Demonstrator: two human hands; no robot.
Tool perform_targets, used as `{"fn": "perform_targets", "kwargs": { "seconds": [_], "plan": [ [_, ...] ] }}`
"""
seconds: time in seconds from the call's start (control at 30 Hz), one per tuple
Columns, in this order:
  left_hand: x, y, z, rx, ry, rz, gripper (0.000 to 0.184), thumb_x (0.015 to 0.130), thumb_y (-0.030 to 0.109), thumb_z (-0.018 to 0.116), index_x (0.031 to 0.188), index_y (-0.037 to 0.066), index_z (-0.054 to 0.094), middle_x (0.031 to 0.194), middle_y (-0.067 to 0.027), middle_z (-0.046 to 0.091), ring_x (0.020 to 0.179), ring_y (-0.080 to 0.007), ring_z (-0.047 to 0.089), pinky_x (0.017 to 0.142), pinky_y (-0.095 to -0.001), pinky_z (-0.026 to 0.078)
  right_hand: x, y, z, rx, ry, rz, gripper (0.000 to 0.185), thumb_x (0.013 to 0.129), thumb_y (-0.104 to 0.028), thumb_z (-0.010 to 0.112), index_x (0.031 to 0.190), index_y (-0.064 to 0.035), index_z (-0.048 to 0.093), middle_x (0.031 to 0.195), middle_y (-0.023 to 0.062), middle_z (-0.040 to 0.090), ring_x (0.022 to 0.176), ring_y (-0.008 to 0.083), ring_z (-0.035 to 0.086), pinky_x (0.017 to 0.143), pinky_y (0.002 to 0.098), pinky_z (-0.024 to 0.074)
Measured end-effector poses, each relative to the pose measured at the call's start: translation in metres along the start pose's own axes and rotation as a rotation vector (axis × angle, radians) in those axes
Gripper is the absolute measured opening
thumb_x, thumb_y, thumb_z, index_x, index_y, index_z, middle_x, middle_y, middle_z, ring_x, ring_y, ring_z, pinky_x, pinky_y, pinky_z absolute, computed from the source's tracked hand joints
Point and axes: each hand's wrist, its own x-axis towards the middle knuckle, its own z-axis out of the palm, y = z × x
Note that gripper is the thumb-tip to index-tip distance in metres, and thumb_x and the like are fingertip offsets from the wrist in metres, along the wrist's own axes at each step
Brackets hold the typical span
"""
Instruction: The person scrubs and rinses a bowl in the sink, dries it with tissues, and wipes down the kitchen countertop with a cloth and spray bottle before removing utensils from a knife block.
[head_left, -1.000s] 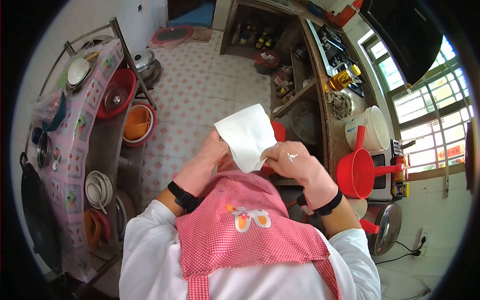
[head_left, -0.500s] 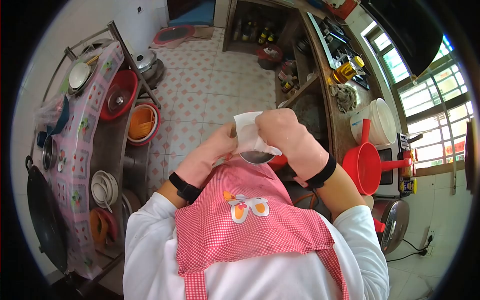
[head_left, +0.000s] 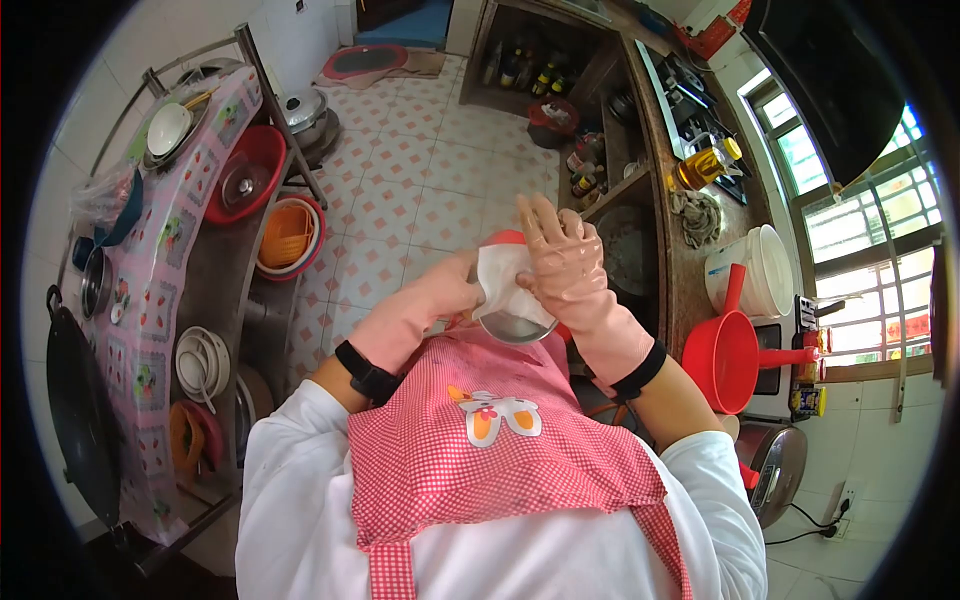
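Observation:
Both hands wear pink gloves with black bands at the wrists. My left hand (head_left: 452,290) is closed on a white sheet (head_left: 500,277) at its left side. Beneath the sheet a metal bowl (head_left: 515,328) shows its near part, just in front of the pink checked apron (head_left: 500,470). My right hand (head_left: 568,262) is raised on the sheet's right side, its fingers spread and pointing away from me; its palm side looks wet. The thumb is next to the sheet's edge.
At the left stands a rack with a patterned cloth (head_left: 150,340), a red basin (head_left: 262,170) and white bowls (head_left: 203,360). On the right counter are an oil bottle (head_left: 705,165), a rag (head_left: 697,215), a white bucket (head_left: 750,270) and a red ladle (head_left: 720,365).
The sheet has been lowered over the metal bowl, which has come into view. My right hand, earlier closed at the sheet, has opened, with its fingers spread upward. My left hand stays at the sheet.

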Motion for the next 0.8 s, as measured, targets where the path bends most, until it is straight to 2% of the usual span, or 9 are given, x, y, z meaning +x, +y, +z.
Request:
{"fn": "perform_targets", "kwargs": {
  "seconds": [0.1, 0.2, 0.3, 0.4, 0.5, 0.6, 0.7, 0.8],
  "plan": [
    [0.005, -0.002, 0.001, -0.051, -0.008, -0.046, 0.056, 0.075, -0.009, 0.055, 0.129, 0.002, 0.051, 0.104, -0.0075, 0.064, 0.082, -0.0172, 0.065, 0.062, -0.0286, 0.052, -0.001, 0.001, 0.005, 0.096, 0.046, -0.013, 0.043, 0.057, -0.016, 0.074, 0.097, -0.0064, 0.063, 0.101, 0.0041, 0.060, 0.093, 0.0239, 0.059, 0.074, 0.0376, 0.0469],
    [0.012, -0.007, -0.006, -0.073, -0.052, 0.007, 0.057, 0.074, -0.012, 0.054, 0.129, 0.002, 0.051, 0.102, -0.0069, 0.064, 0.080, -0.0164, 0.064, 0.061, -0.0282, 0.051, -0.010, 0.004, 0.014, 0.199, 0.187, -0.090, 0.033, 0.058, -0.010, 0.070, 0.090, -0.0078, 0.063, 0.098, 0.0038, 0.061, 0.087, 0.0244, 0.060, 0.068, 0.0377, 0.0476],
    [0.013, -0.012, -0.008, -0.075, -0.066, -0.045, 0.050, 0.079, -0.008, 0.055, 0.128, 0.002, 0.052, 0.101, -0.0064, 0.065, 0.080, -0.0167, 0.064, 0.063, -0.0281, 0.053, -0.015, 0.004, 0.008, 0.214, 0.264, -0.080, 0.025, 0.061, -0.006, 0.067, 0.086, -0.0099, 0.065, 0.092, 0.0031, 0.063, 0.077, 0.0245, 0.061, 0.062, 0.0370, 0.0487],
    [0.008, -0.005, -0.005, -0.144, 0.045, -0.123, 0.042, 0.085, 0.001, 0.057, 0.127, 0.003, 0.053, 0.101, -0.0066, 0.064, 0.083, -0.0170, 0.065, 0.066, -0.0292, 0.054, -0.022, 0.009, 0.011, 0.309, 0.284, -0.079, 0.028, 0.062, -0.005, 0.067, 0.089, -0.0105, 0.067, 0.091, 0.0038, 0.066, 0.076, 0.0267, 0.063, 0.061, 0.0349, 0.0513],
    [0.002, 0.004, -0.004, -0.192, 0.078, -0.084, 0.037, 0.089, 0.009, 0.058, 0.126, 0.004, 0.053, 0.102, -0.0068, 0.064, 0.085, -0.0168, 0.065, 0.068, -0.0316, 0.056, -0.030, 0.006, 0.011, 0.526, 0.251, 0.059, 0.035, 0.063, 0.003, 0.064, 0.096, -0.0092, 0.069, 0.098, 0.0077, 0.068, 0.086, 0.0279, 0.066, 0.070, 0.0323, 0.0538],
    [-0.006, 0.016, -0.006, -0.266, 0.071, -0.147, 0.037, 0.089, 0.009, 0.059, 0.125, 0.004, 0.053, 0.103, -0.0074, 0.064, 0.086, -0.0174, 0.065, 0.069, -0.0338, 0.057, -0.033, 0.007, 0.020, 0.796, 0.245, 0.095, 0.043, 0.067, 0.014, 0.057, 0.103, -0.0064, 0.069, 0.104, 0.0123, 0.068, 0.094, 0.0274, 0.067, 0.078, 0.0310, 0.0539],
    [-0.002, 0.007, -0.008, -0.264, 0.077, -0.091, 0.037, 0.088, 0.009, 0.060, 0.124, 0.002, 0.053, 0.102, -0.0073, 0.064, 0.087, -0.0191, 0.065, 0.070, -0.0353, 0.057, -0.036, 0.003, 0.011, 1.054, 0.162, 0.182, 0.047, 0.070, 0.020, 0.049, 0.105, -0.0048, 0.069, 0.106, 0.0134, 0.067, 0.095, 0.0243, 0.067, 0.082, 0.0305, 0.0531],
    [0.000, 0.000, -0.014, -0.244, 0.079, -0.120, 0.037, 0.087, 0.009, 0.061, 0.123, 0.001, 0.053, 0.105, -0.0079, 0.063, 0.089, -0.0200, 0.065, 0.071, -0.0361, 0.056, -0.039, 0.009, 0.013, 1.042, 0.131, 0.154, 0.045, 0.072, 0.022, 0.047, 0.103, -0.0018, 0.069, 0.106, 0.0134, 0.067, 0.097, 0.0252, 0.065, 0.087, 0.0309, 0.0498]
  ]
}}
